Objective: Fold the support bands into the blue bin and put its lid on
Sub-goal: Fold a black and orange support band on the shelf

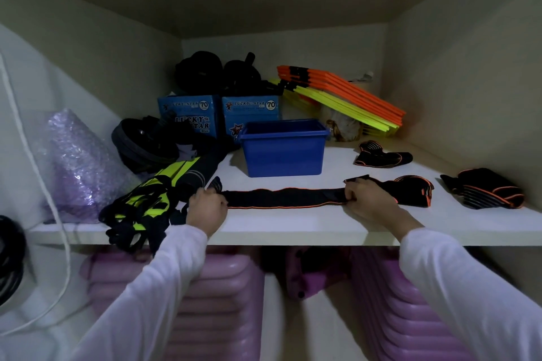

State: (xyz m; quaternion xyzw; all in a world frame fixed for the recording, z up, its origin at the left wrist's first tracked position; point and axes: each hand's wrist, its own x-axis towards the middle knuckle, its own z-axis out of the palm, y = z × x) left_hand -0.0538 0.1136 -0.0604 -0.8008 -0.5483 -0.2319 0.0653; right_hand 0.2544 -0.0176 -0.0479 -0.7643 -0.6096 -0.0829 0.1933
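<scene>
A long black support band with orange edging (281, 198) lies stretched flat along the front of the white shelf (293, 231). My left hand (206, 208) grips its left end and my right hand (366, 199) grips it near its right end, where it bunches up. The blue bin (283, 152) stands open just behind the band, with nothing visible inside it. Two more black and orange bands lie to the right, one (381, 155) farther back and one (487, 189) near the right wall. No lid is in view.
A black and neon-yellow strap bundle (146, 202) hangs over the shelf's left front. Behind stand two blue boxes (223, 114), black discs (146, 143), orange and yellow flat bars (346, 97) and purple bubble wrap (76, 161). Pink containers (223, 296) sit below.
</scene>
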